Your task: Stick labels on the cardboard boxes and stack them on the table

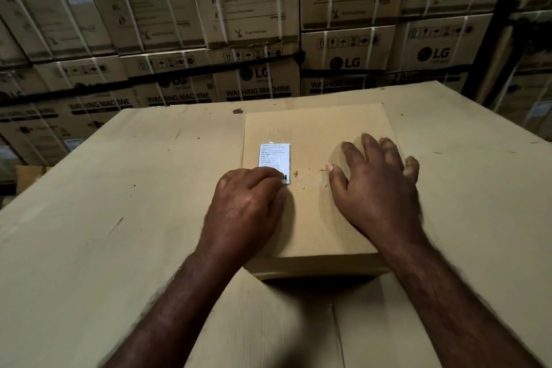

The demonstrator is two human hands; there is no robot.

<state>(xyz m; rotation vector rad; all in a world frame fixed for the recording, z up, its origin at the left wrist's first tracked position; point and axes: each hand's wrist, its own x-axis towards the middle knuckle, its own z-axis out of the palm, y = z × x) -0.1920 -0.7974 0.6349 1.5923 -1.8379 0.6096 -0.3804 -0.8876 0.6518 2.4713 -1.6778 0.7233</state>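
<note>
A plain cardboard box (pixel 316 128) lies flat on the cardboard-covered table (pixel 119 188), just right of centre. A white printed label (pixel 274 157) with a barcode at its near end sits on the box's top, near the left edge. My left hand (pixel 248 206) presses down on the near end of the label with its fingers bent over it. My right hand (pixel 376 185) rests flat on the box top to the right of the label, fingers spread.
Behind the table rises a wall of stacked washing machine cartons (pixel 260 75) bound with white straps. A dark upright post (pixel 493 24) stands at the right. A seam (pixel 337 331) in the table's cardboard cover runs toward me below the box.
</note>
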